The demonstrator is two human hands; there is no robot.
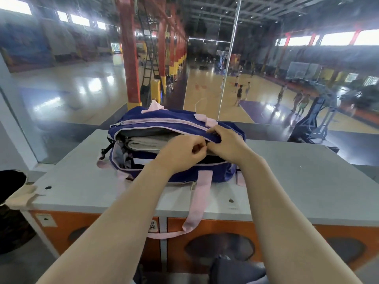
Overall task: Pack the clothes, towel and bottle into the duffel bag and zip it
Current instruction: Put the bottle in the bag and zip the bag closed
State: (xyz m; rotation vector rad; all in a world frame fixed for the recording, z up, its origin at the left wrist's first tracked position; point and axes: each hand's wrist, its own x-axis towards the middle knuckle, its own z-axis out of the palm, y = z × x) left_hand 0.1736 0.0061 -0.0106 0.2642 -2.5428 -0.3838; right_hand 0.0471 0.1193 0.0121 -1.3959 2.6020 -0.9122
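A purple duffel bag with pink straps lies on the grey cabinet top. Its main opening gapes along the left and middle, and a folded grey towel and darker clothing show inside. My left hand is pinched shut at the right part of the opening, on what looks like the zip pull. My right hand grips the bag's upper edge right beside it, and the two hands touch. No bottle is visible.
A pink handle strap hangs over the cabinet's front edge above orange doors. A glass wall stands right behind the bag, with a basketball court and people below. A black bag sits at the left.
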